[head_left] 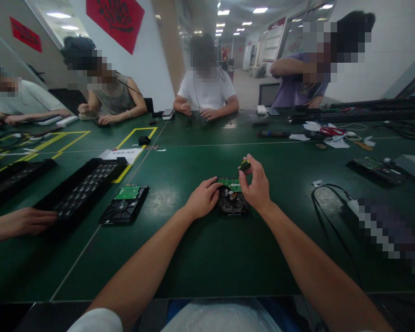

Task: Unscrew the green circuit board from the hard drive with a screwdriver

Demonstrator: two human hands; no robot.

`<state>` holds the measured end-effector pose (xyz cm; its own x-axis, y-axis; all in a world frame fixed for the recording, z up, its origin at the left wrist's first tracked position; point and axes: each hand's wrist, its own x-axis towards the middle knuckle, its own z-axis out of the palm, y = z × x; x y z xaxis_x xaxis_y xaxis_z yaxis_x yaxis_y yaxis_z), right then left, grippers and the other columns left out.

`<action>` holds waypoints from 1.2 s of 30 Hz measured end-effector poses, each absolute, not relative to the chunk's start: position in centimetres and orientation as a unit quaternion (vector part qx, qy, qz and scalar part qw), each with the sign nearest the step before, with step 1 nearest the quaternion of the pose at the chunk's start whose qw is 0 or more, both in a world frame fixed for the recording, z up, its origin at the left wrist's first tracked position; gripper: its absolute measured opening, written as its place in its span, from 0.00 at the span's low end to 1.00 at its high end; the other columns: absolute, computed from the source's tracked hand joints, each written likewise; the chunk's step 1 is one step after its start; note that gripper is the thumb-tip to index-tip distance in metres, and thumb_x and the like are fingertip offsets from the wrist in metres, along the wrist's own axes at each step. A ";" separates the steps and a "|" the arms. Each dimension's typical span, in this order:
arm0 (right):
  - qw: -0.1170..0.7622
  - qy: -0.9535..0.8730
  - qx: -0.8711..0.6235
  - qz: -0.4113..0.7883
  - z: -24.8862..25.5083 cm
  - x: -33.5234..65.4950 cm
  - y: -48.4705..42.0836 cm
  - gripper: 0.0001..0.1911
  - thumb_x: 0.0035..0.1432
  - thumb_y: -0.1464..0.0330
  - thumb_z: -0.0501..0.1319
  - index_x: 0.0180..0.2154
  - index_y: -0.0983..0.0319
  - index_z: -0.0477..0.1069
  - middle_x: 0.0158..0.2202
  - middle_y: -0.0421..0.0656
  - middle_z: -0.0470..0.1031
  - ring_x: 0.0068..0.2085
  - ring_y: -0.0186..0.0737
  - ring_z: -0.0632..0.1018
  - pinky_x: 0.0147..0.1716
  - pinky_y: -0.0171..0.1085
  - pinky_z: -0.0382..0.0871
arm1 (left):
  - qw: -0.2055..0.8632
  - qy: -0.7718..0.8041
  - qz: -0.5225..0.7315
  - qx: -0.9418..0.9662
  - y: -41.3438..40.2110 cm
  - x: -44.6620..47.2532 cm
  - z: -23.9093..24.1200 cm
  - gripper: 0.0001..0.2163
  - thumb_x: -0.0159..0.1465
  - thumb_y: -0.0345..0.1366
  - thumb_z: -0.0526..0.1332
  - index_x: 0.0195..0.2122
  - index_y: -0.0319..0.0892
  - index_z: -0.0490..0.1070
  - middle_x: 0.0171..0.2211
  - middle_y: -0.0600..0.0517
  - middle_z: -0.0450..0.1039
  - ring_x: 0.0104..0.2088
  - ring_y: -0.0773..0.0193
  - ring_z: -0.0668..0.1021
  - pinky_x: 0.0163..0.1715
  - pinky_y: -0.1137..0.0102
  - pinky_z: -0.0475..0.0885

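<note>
A hard drive [232, 203] with its green circuit board facing up lies on the green table in front of me. My left hand [204, 197] rests on its left side, thumb and fingers gripping the edge near the board. Above its right side, my right hand [256, 182] pinches a screwdriver by its yellow and black handle [245, 165]. The screwdriver's shaft and tip are hidden, so I cannot tell whether it touches the drive. To the left, apart from my hands, lies a second hard drive [124, 205], also with a green board.
A co-worker's hand [29, 220] touches a long black tray [86, 189] at left. Cables [328, 189] and another device with a circuit board [375, 170] lie at right. Loose wires and paper scraps [332, 133] sit farther back. Several people sit across the table.
</note>
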<state>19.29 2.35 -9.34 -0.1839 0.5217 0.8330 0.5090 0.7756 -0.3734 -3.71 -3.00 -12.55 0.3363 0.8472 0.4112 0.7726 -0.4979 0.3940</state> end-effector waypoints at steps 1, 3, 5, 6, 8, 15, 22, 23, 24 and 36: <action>0.544 -0.768 -0.338 0.005 -9.4 19.3 2.4 0.34 0.72 0.64 0.58 0.73 0.53 0.49 0.64 0.53 0.70 0.56 0.51 0.79 0.51 0.54 0.81 | 0.065 0.497 0.293 0.815 -3.0 -3.7 -12.6 0.17 0.74 0.36 0.54 0.62 0.43 0.72 0.67 0.41 0.67 0.67 0.50 0.71 0.65 0.50 0.71; 0.541 -0.769 -0.342 0.000 -9.4 19.3 2.5 0.34 0.72 0.63 0.59 0.73 0.54 0.49 0.63 0.53 0.71 0.57 0.52 0.79 0.51 0.54 0.81 | 0.067 0.497 0.294 0.814 -3.0 -3.7 -12.6 0.18 0.74 0.36 0.54 0.62 0.44 0.72 0.68 0.41 0.67 0.67 0.51 0.71 0.65 0.50 0.71; 0.536 -0.773 -0.339 -0.008 -9.4 19.4 2.5 0.32 0.71 0.62 0.60 0.71 0.53 0.52 0.62 0.52 0.72 0.58 0.53 0.78 0.52 0.54 0.81 | 0.068 0.498 0.292 0.814 -3.0 -3.7 -12.6 0.18 0.74 0.36 0.54 0.62 0.44 0.72 0.68 0.42 0.66 0.67 0.51 0.71 0.65 0.50 0.71; 0.535 -0.775 -0.336 -0.009 -9.4 19.4 2.5 0.32 0.71 0.63 0.60 0.71 0.53 0.53 0.62 0.52 0.72 0.59 0.53 0.77 0.53 0.55 0.80 | 0.068 0.498 0.290 0.814 -3.0 -3.7 -12.6 0.18 0.74 0.36 0.54 0.62 0.44 0.72 0.68 0.42 0.66 0.67 0.51 0.71 0.65 0.50 0.71; 0.534 -0.778 -0.332 -0.004 -9.3 19.4 2.5 0.32 0.71 0.64 0.60 0.71 0.53 0.53 0.63 0.51 0.71 0.61 0.53 0.76 0.55 0.55 0.79 | 0.067 0.499 0.286 0.815 -3.0 -3.7 -12.5 0.18 0.74 0.36 0.54 0.62 0.44 0.72 0.68 0.41 0.66 0.67 0.50 0.71 0.65 0.50 0.71; 0.533 -0.780 -0.327 0.006 -9.3 19.3 2.3 0.34 0.71 0.67 0.58 0.73 0.52 0.50 0.65 0.52 0.68 0.59 0.52 0.77 0.53 0.55 0.80 | 0.066 0.501 0.285 0.814 -3.0 -3.6 -12.4 0.18 0.75 0.36 0.53 0.62 0.42 0.72 0.67 0.40 0.67 0.66 0.50 0.71 0.65 0.51 0.71; 0.532 -0.781 -0.327 0.014 -9.3 19.3 2.3 0.36 0.71 0.67 0.58 0.74 0.50 0.48 0.65 0.52 0.67 0.57 0.51 0.77 0.54 0.56 0.80 | 0.067 0.496 0.288 0.816 -3.1 -3.6 -12.4 0.18 0.75 0.36 0.53 0.62 0.42 0.72 0.67 0.40 0.67 0.66 0.50 0.71 0.65 0.51 0.71; 0.532 -0.781 -0.327 0.015 -9.3 19.3 2.4 0.36 0.71 0.67 0.57 0.74 0.50 0.47 0.65 0.52 0.66 0.57 0.51 0.77 0.54 0.56 0.80 | 0.067 0.496 0.288 0.817 -3.0 -3.6 -12.4 0.18 0.75 0.36 0.53 0.62 0.42 0.72 0.67 0.40 0.67 0.66 0.50 0.71 0.65 0.51 0.71; 0.534 -0.780 -0.327 0.013 -9.3 19.3 2.3 0.35 0.72 0.67 0.57 0.74 0.50 0.47 0.65 0.52 0.66 0.57 0.51 0.77 0.54 0.56 0.80 | 0.067 0.496 0.287 0.817 -3.0 -3.6 -12.4 0.18 0.75 0.36 0.53 0.62 0.42 0.72 0.67 0.40 0.66 0.66 0.50 0.71 0.65 0.51 0.71; 0.534 -0.777 -0.333 0.005 -9.2 19.4 2.2 0.35 0.71 0.66 0.58 0.74 0.50 0.49 0.63 0.52 0.66 0.56 0.51 0.76 0.53 0.55 0.81 | 0.068 0.495 0.285 0.818 -3.0 -3.7 -12.4 0.18 0.75 0.36 0.52 0.62 0.42 0.71 0.68 0.39 0.66 0.67 0.50 0.71 0.65 0.50 0.70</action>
<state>19.36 2.20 -9.16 -0.2080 0.5228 0.8267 0.5130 0.7779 -0.3629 -3.71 -3.02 -12.44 0.3471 0.8485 0.3994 0.7708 -0.5007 0.3938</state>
